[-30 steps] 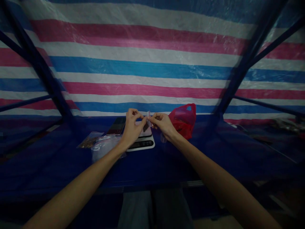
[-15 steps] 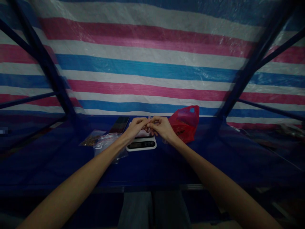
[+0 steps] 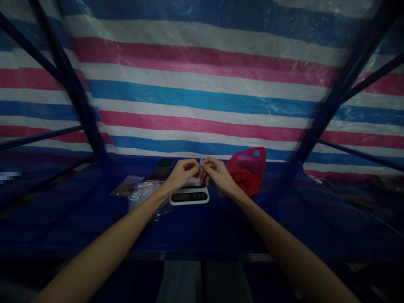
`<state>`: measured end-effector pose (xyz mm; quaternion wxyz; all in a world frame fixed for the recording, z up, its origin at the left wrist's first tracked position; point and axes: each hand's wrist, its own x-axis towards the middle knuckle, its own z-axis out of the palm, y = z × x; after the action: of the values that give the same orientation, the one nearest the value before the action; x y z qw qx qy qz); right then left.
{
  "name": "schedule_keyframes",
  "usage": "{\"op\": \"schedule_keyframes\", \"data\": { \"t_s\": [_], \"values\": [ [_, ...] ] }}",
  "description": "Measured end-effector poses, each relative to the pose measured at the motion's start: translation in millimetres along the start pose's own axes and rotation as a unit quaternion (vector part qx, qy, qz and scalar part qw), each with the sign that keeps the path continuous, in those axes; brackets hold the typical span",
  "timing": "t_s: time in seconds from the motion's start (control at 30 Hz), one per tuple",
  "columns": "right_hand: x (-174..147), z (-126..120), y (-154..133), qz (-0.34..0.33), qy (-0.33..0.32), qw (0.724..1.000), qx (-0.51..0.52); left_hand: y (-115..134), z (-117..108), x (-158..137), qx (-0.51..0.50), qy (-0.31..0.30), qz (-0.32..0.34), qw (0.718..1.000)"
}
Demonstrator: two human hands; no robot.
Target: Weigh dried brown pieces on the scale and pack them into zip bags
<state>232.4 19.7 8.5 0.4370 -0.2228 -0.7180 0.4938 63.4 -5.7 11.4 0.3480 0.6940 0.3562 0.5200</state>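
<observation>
My left hand (image 3: 185, 171) and my right hand (image 3: 214, 170) are close together above a white digital kitchen scale (image 3: 189, 201). Their fingers pinch what looks like a small clear plastic bag (image 3: 201, 161), of which only a thin, shiny edge shows. A pale pinkish sheet or tray (image 3: 193, 182) lies on the scale, partly covered by the hands. Beside my left forearm rest clear zip bags (image 3: 142, 191), and farther left is a zip bag with small brown pieces (image 3: 126, 186). Right of my right hand stands a red plastic bag (image 3: 249, 174) with dark contents.
A dark phone (image 3: 161, 169) lies behind the zip bags. A small clear object (image 3: 221, 192) sits by my right wrist. The blue table (image 3: 202, 231) stands between blue metal posts (image 3: 83, 109), with a striped tarp (image 3: 202, 101) behind it.
My hands have moved slightly apart, and the clear edge between them shows more plainly. The whole view has shifted a little, so everything on the table sits lower in it.
</observation>
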Motion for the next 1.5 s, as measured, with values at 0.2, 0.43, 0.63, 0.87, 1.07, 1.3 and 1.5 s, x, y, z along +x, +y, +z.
{"op": "schedule_keyframes", "data": {
  "t_s": [0.2, 0.43, 0.63, 0.87, 1.07, 1.3, 1.5],
  "values": [
    [-3, -2, 1, -0.063, 0.048, 0.965, -0.252, -6, 4, -5, 0.149, 0.058, -0.022, 0.987],
    [-4, -5, -5, -0.021, 0.132, 0.879, -0.458, -4, 2, -5, 0.261, 0.112, 0.001, 0.959],
    [-7, -1, -13, -0.031, 0.176, 0.863, -0.472, -4, 8, -9, 0.328, 0.175, 0.073, 0.925],
    [-8, -2, -7, -0.036, 0.133, 0.966, -0.219, 8, 27, -18, 0.298, 0.136, 0.176, 0.928],
    [-7, -13, -9, -0.004, 0.16, 0.977, -0.142, 9, 16, -12, 0.27, 0.143, 0.117, 0.945],
    [-8, -28, -26, 0.0, 0.081, 0.99, -0.116, 0, 3, -3, 0.15, -0.008, -0.013, 0.989],
    [-3, -32, -28, 0.006, 0.245, 0.969, -0.029, -6, 14, 0, -0.042, 0.019, -0.085, 0.995]
  ]
}}
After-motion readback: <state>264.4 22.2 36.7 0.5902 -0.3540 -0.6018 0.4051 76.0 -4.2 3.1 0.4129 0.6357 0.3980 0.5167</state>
